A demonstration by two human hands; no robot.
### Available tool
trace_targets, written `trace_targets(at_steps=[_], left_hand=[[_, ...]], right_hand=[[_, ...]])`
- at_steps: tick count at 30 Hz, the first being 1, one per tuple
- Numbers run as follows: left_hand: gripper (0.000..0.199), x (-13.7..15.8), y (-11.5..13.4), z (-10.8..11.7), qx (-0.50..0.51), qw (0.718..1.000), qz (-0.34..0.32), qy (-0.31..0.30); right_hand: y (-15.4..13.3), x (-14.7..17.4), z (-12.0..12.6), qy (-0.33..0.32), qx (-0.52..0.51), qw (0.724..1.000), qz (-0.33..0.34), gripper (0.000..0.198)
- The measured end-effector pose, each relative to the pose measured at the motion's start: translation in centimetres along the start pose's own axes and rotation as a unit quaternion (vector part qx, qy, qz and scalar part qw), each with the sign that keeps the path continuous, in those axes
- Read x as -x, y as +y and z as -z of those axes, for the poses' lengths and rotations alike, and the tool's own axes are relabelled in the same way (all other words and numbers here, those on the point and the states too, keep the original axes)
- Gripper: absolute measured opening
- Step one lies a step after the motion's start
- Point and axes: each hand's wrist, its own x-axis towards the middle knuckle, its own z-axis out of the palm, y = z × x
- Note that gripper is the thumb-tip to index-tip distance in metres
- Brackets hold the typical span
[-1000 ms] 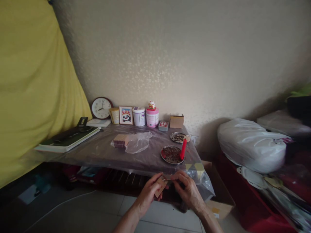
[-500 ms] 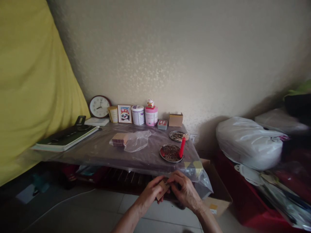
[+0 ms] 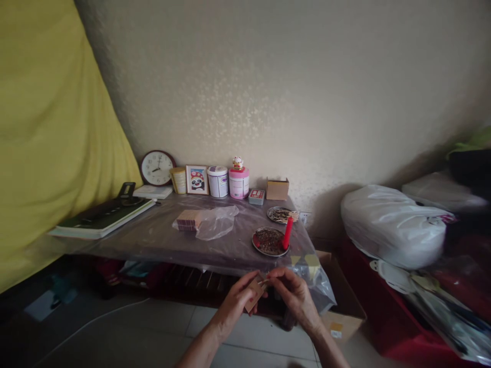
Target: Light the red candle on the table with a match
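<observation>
My left hand (image 3: 235,301) is closed around a small brown matchbox (image 3: 253,295), held tilted just in front of the table's near edge. My right hand (image 3: 291,294) is close beside it, thumb and fingertips pinched on thin pale matchsticks (image 3: 263,281) at the box's upper end. How many sticks are between the fingers is too small to tell. Beyond the hands a red candle (image 3: 288,233) stands on the rim side of a round metal plate (image 3: 264,252) covered with dark bits. Behind it, a second plate (image 3: 273,221) carries several pale and dark sticks.
On the plastic-covered table (image 3: 161,235) lie a pack of small boxes (image 3: 188,221) and a crumpled clear bag (image 3: 218,224). A clock (image 3: 157,168), tins (image 3: 218,182) and a small carton (image 3: 277,189) line the wall. Right of the table is a cardboard box (image 3: 345,322).
My right hand has shifted slightly and its fingers have lifted off the end of the matchbox, so pale sticks now show. The matchbox is turned more toward view in my left hand.
</observation>
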Motion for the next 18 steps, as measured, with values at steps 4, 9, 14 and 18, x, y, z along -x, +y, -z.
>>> trace_targets(at_steps=[4,9,14,18], left_hand=[[0.054,-0.2,-0.3,0.2,0.006,1.0,-0.002,0.0],[0.054,-0.4,-0.7,0.3,0.029,1.0,-0.004,-0.003],[0.058,-0.2,-0.1,0.0,0.101,0.995,0.011,0.01],[0.057,0.1,0.8,-0.2,0.169,0.985,0.012,0.026]], right_hand=[[-0.1,0.0,0.0,-0.001,0.027,1.0,-0.006,0.023],[-0.6,-0.1,-0.3,0.024,-0.027,0.999,-0.016,0.026],[-0.6,-0.4,0.0,0.081,-0.074,0.994,-0.029,0.031],[-0.2,-0.6,0.1,0.097,-0.091,0.99,-0.035,0.031]])
